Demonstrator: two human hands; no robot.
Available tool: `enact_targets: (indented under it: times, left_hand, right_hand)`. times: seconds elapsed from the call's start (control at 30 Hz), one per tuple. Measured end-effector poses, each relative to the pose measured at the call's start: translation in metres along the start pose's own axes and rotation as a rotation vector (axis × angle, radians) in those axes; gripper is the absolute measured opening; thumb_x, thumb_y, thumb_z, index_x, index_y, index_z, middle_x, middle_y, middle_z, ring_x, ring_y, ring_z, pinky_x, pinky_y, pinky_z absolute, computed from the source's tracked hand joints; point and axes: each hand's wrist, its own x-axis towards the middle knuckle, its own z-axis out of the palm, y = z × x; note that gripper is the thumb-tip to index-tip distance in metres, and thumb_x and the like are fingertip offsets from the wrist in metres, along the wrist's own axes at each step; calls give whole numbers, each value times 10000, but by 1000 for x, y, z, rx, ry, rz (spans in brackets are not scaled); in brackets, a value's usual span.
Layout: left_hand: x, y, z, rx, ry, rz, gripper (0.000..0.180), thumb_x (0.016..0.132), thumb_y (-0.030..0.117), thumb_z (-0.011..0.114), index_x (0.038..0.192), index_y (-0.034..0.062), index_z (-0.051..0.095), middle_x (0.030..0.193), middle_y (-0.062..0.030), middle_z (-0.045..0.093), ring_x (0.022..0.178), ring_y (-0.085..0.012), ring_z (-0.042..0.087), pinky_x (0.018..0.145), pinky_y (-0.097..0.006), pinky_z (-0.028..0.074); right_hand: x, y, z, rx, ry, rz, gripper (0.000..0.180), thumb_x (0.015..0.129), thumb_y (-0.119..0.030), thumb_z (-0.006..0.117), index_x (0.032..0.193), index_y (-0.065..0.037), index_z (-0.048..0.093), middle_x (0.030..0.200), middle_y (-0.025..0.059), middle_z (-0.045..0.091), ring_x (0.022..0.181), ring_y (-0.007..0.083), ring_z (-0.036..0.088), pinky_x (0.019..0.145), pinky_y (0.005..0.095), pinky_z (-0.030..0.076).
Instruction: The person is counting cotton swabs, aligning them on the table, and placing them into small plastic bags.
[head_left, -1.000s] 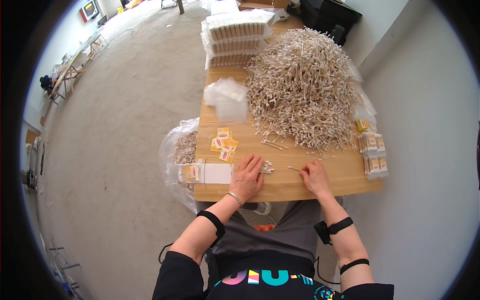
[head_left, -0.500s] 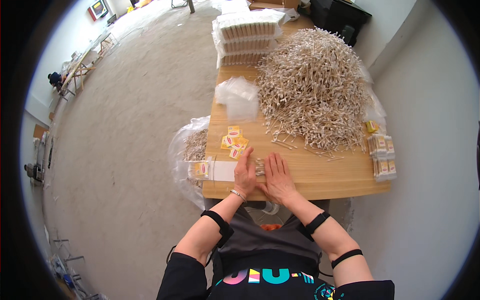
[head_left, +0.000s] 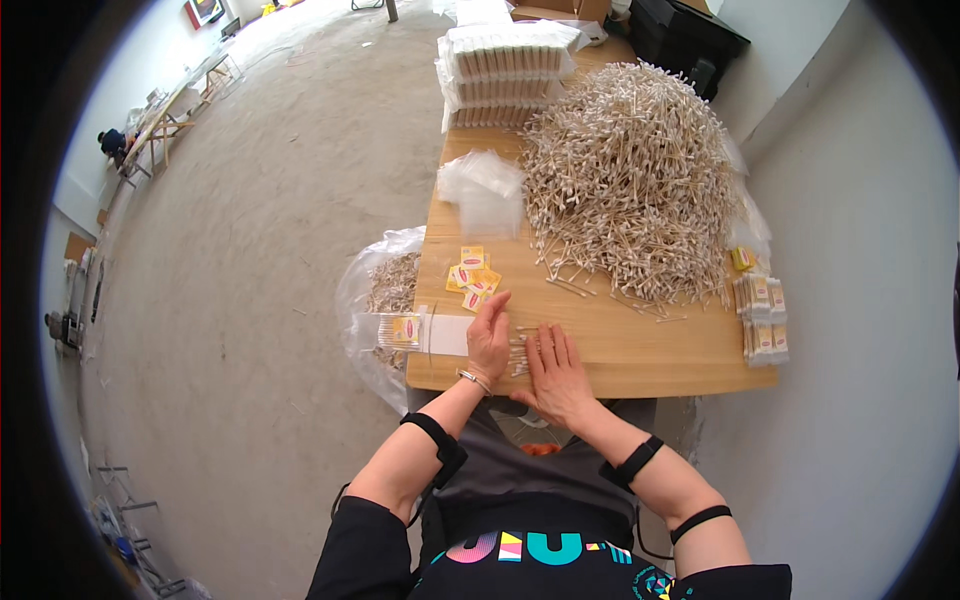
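A small row of cotton swabs (head_left: 519,355) lies on the table between my two hands. My right hand (head_left: 560,378) rests palm down over the right ends of the swabs, its fingers stretched out. On the other side my left hand (head_left: 488,342) stands on its edge with extended fingers, next to the left ends. A flat white strip (head_left: 448,335) reaches left from under my left hand. At its far end a clear packet of swabs with a yellow card (head_left: 402,330) sticks out past the table's left edge. Several yellow cards (head_left: 474,277) lie beyond my left hand.
A big heap of loose cotton swabs (head_left: 635,180) covers the table's (head_left: 660,350) far right. Clear plastic bags (head_left: 485,195) and stacked swab packs (head_left: 505,80) are at the far left. Finished-looking packets (head_left: 762,320) line the right edge. A swab-filled sack (head_left: 385,300) stands beside the table.
My right hand has shifted slightly nearer to me and turned a little. More of the swabs between my hands shows now. My left hand stays almost in place.
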Motion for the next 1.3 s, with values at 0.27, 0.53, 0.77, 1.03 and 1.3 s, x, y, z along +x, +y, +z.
enact_targets:
  times: [0.27, 0.53, 0.77, 1.03, 1.3]
  left_hand:
    - [3, -8, -1, -50, 19, -8, 310, 927, 101, 432, 1188, -27, 540, 1140, -123, 606, 1079, -196, 555, 950, -298, 409]
    - [3, -11, 2, -100, 39, -18, 304, 947, 132, 433, 1184, -24, 544, 1134, -118, 609, 1090, -193, 547, 955, -298, 404]
    - [2, -6, 0, -91, 38, -37, 306, 947, 145, 437, 1182, -16, 549, 1135, -125, 611, 1089, -193, 550, 954, -295, 403]
    - [2, -7, -1, -47, 2, -41, 295, 972, 123, 418, 1199, -39, 515, 1197, -109, 560, 1146, -182, 499, 1027, -309, 368]
    - [2, -8, 2, -52, 66, 5, 303, 950, 163, 449, 1167, -17, 561, 1075, -112, 626, 1027, -174, 557, 919, -287, 415]
  right_hand:
    - [22, 22, -7, 50, 90, 120, 876, 802, -535, 581, 1422, -21, 235, 1485, 204, 181, 1387, 381, 119, 1115, 505, 122]
    - [-2, 16, -1, 51, 16, 32, 843, 834, -507, 550, 1428, -13, 211, 1497, 195, 161, 1395, 366, 120, 1124, 495, 107]
    - [3, 4, -9, 74, -2, -62, 735, 858, -510, 507, 1432, -114, 277, 1493, 146, 214, 1390, 341, 148, 1118, 496, 120]
    - [31, 50, -2, 195, 210, 58, 398, 887, -348, 520, 1259, -210, 534, 1412, 129, 337, 1323, 353, 258, 1081, 513, 203]
    - [30, 67, 2, 324, 386, 219, 336, 849, -203, 555, 1178, -138, 577, 1331, 141, 406, 1259, 350, 328, 1041, 464, 277]
